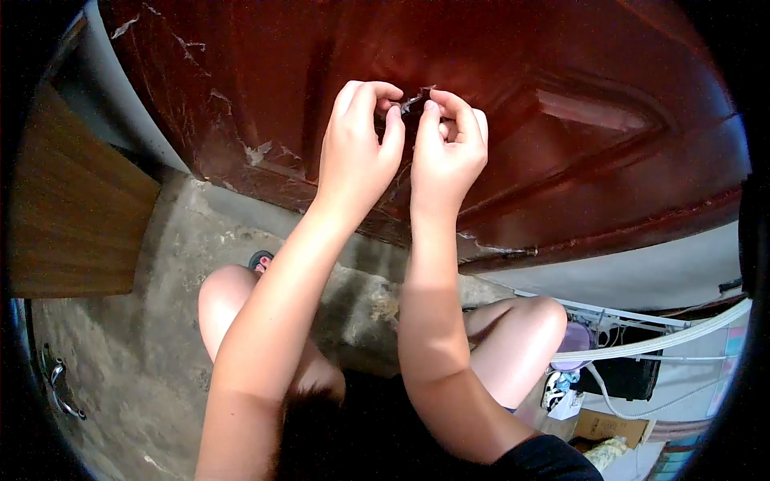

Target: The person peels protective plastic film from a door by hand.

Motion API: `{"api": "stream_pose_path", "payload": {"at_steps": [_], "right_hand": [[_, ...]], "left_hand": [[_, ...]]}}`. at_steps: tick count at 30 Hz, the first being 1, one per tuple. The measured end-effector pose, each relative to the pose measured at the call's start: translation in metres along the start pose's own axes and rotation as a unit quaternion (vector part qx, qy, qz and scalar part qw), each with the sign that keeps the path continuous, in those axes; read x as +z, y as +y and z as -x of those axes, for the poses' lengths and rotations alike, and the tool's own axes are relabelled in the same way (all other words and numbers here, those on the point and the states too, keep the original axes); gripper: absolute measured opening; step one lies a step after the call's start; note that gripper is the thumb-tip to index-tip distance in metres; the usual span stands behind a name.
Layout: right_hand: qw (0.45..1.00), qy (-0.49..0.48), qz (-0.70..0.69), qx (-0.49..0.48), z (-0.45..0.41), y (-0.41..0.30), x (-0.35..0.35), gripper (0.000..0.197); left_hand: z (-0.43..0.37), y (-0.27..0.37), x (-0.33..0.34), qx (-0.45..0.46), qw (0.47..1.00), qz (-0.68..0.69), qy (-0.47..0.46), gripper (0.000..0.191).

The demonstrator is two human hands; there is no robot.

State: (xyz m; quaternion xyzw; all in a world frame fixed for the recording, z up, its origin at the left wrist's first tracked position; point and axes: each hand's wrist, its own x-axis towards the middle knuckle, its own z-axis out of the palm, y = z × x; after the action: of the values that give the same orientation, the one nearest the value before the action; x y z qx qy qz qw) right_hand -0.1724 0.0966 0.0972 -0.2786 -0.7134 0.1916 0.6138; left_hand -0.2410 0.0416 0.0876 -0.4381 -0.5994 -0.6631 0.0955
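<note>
A dark red panelled door [271,54], its surface scuffed and peeling in places, fills the upper part of the view. Both hands are raised before it, close together. My left hand [364,126] has its thumb and index fingertip near one end of a thin, pale, crinkled strip [414,101]. Opposite it, my right hand [450,135] has its thumb and forefinger at the strip's other end. The strip looks like a shred of clear film or peeled coating; whether it is still joined to the door cannot be told.
Bent knees flank the forearms above a stained concrete floor [180,240]. A brown wooden panel [78,210] stands at left. At lower right are a white hose [662,346], a purple round object [574,346], a black box-like object [625,373] and a cardboard box [610,428].
</note>
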Motion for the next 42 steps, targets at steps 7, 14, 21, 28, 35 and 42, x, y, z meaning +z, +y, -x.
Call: {"api": "stream_pose_path", "payload": {"at_steps": [7,14,21,28,35,42], "right_hand": [[1.000,-0.017,-0.010,-0.019,0.014,0.000,-0.006,0.010],[0.975,-0.084,-0.168,0.120,0.013,-0.006,-0.018,0.008],[0.992,-0.075,-0.094,0.043,-0.003,0.001,-0.011,0.012],[0.997,-0.079,0.006,0.017,0.001,0.003,-0.010,0.020],[0.998,-0.066,0.025,-0.008,0.005,0.003,-0.012,0.011],[0.996,-0.091,0.015,0.018,0.016,0.000,-0.024,0.010]], "left_hand": [[0.000,-0.003,-0.001,-0.002,1.000,-0.002,-0.010,0.010],[0.000,-0.001,0.000,-0.004,1.000,0.000,-0.009,0.010],[0.002,0.001,-0.001,-0.012,1.000,-0.005,-0.013,0.009],[0.001,0.000,0.000,-0.002,1.000,0.002,-0.013,0.009],[0.001,-0.004,0.000,0.015,1.000,-0.007,-0.014,0.010],[-0.002,0.003,-0.001,0.096,0.989,-0.081,-0.082,0.018]]}}
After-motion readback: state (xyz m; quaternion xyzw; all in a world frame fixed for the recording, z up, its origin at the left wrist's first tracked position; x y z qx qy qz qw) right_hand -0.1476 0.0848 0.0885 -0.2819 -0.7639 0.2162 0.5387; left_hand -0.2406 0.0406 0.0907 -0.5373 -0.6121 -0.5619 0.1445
